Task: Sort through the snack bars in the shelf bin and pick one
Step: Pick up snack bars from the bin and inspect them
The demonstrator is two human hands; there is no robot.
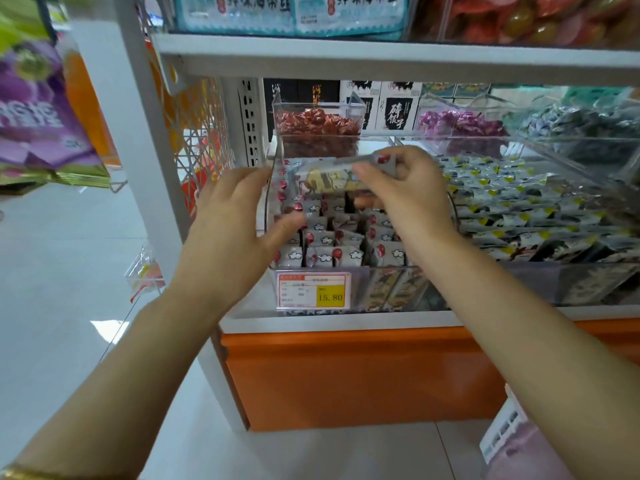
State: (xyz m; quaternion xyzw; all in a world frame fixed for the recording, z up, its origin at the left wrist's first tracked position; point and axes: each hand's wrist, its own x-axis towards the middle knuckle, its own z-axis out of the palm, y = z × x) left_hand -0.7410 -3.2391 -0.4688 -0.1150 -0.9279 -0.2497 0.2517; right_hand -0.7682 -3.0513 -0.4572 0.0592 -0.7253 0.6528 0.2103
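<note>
What the right hand (pixel 405 199) holds: one snack bar (pixel 332 180), pinched near its right end between thumb and curled fingers, lying crosswise.
Left hand (pixel 235 220): just left of the held bar, fingers spread and loose, gripping nothing; blurred, so contact with the bin's side cannot be told.
Bin (pixel 360 270): one clear tub directly below the grip.
Loose bars (pixel 332 237): below the grip, packed in rows, too many to count.
Price tag (pixel 313 291): one, on the bin's front, below the grip.
Red sweets (pixel 317 129): one tub, behind the grip.
</note>
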